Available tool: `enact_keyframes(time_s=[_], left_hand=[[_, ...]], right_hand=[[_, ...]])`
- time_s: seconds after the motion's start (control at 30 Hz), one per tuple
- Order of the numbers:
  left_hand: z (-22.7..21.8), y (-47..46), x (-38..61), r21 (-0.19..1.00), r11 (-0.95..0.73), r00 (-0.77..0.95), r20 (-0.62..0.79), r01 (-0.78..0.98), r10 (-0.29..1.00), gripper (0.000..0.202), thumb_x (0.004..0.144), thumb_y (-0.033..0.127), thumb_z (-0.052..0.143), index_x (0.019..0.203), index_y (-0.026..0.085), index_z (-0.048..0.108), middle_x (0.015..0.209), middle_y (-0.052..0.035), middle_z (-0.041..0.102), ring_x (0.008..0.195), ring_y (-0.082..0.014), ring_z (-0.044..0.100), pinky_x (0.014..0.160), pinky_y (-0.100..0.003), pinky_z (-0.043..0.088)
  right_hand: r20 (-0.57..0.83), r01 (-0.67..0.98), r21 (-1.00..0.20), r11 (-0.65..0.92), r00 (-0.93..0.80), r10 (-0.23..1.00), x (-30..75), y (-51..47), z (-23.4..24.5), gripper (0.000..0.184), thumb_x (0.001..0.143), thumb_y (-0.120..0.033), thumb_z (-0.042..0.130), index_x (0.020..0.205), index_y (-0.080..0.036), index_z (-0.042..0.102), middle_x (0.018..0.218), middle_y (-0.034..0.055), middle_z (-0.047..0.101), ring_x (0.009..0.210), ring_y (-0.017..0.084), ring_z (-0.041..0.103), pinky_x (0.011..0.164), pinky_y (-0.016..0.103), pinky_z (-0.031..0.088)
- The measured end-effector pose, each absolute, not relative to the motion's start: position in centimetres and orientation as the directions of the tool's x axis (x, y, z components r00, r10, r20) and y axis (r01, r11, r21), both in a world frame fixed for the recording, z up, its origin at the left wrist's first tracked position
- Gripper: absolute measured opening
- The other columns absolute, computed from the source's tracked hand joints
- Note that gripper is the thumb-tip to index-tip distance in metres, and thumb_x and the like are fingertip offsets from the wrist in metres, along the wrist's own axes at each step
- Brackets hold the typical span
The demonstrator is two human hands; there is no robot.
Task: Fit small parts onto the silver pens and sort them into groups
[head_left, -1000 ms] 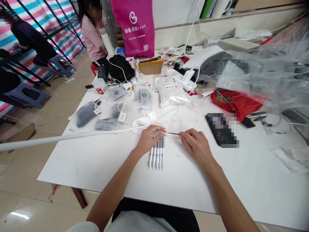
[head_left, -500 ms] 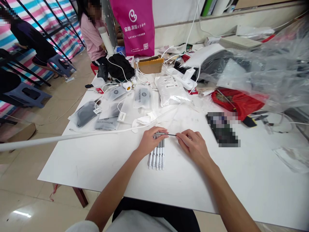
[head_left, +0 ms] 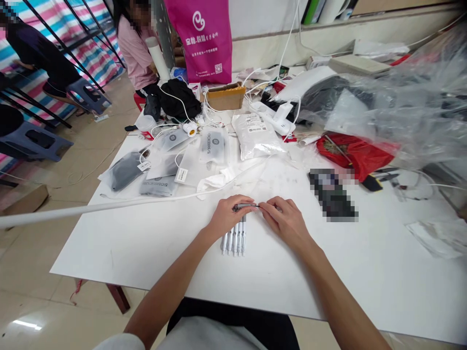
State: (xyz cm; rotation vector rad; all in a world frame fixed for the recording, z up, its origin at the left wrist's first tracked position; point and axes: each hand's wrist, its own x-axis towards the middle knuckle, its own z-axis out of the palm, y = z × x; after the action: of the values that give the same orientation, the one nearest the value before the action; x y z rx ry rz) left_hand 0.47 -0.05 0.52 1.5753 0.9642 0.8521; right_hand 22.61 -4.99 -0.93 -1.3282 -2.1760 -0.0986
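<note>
My left hand [head_left: 228, 215] is closed around a grey pen barrel [head_left: 241, 206], which lies level above the table. The fingertips of my right hand [head_left: 286, 218] pinch a thin dark pen refill [head_left: 257, 205] at the barrel's right end. Only a short piece of the refill shows between the two hands. Below my left hand, several white and grey pens [head_left: 234, 242] lie side by side on the white table [head_left: 175, 257]. My left hand hides their upper ends.
Clear packets [head_left: 158, 185], a white parcel [head_left: 253, 136] and a cardboard box [head_left: 225, 98] crowd the back. A white cable [head_left: 120, 206] crosses at left. To the right lie a blurred dark phone-like object [head_left: 333, 194] and a red bag [head_left: 368, 155]. Two people sit beyond.
My right hand has moved left, closer to my left hand. Less of the thin dark refill shows between them. The row of pens lies as before.
</note>
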Motion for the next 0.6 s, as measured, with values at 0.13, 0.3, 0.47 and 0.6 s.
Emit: enact_keyframes(time_s=[0.13,0.3,0.47,0.6], left_hand=[[0.6,0.0,0.5,0.97,-0.15,0.415,0.059,0.19,0.908,0.023,0.091,0.042,0.082,0.108,0.026,0.08,0.108,-0.0035,0.082,0.103,-0.0224,0.076,0.091,-0.034,0.06],[0.5,0.6,0.2,0.916,-0.344,0.44,0.226,0.208,0.869,0.018,0.097,0.038,0.076,0.109,0.025,0.08,0.104,-0.0049,0.077,0.094,-0.0198,0.073,0.083,-0.033,0.057],[0.4,1.5,-0.7,0.829,-0.473,0.441,0.32,0.298,0.838,0.015,0.103,0.033,0.067,0.111,0.024,0.075,0.105,-0.0061,0.076,0.1,-0.0222,0.07,0.093,-0.038,0.054],[0.3,2.3,-1.4,0.742,-0.565,0.41,0.417,0.362,0.811,0.014,0.103,0.032,0.064,0.111,0.025,0.074,0.106,-0.0062,0.078,0.105,-0.0255,0.068,0.107,-0.046,0.047]], right_hand=[[0.511,0.834,-0.239,0.498,-0.328,0.795,22.6,-5.0,-1.1,0.015,0.106,-0.018,0.058,0.117,-0.023,0.067,0.099,0.0056,0.066,0.077,0.016,0.057,0.077,0.034,0.042],[0.504,0.823,-0.296,0.486,-0.298,0.811,22.9,-4.9,-1.4,0.016,0.108,-0.02,0.055,0.119,-0.022,0.066,0.1,0.0061,0.067,0.079,0.017,0.058,0.078,0.034,0.043],[0.497,0.824,-0.29,0.487,-0.305,0.813,23.3,-3.7,-0.9,0.016,0.11,-0.023,0.051,0.117,-0.022,0.065,0.105,0.0072,0.07,0.088,0.019,0.064,0.081,0.035,0.042],[0.45,0.821,-0.265,0.506,-0.358,0.818,23.3,-1.7,-0.3,0.022,0.112,-0.027,0.044,0.118,-0.022,0.065,0.107,0.0084,0.07,0.092,0.02,0.064,0.084,0.036,0.042]])
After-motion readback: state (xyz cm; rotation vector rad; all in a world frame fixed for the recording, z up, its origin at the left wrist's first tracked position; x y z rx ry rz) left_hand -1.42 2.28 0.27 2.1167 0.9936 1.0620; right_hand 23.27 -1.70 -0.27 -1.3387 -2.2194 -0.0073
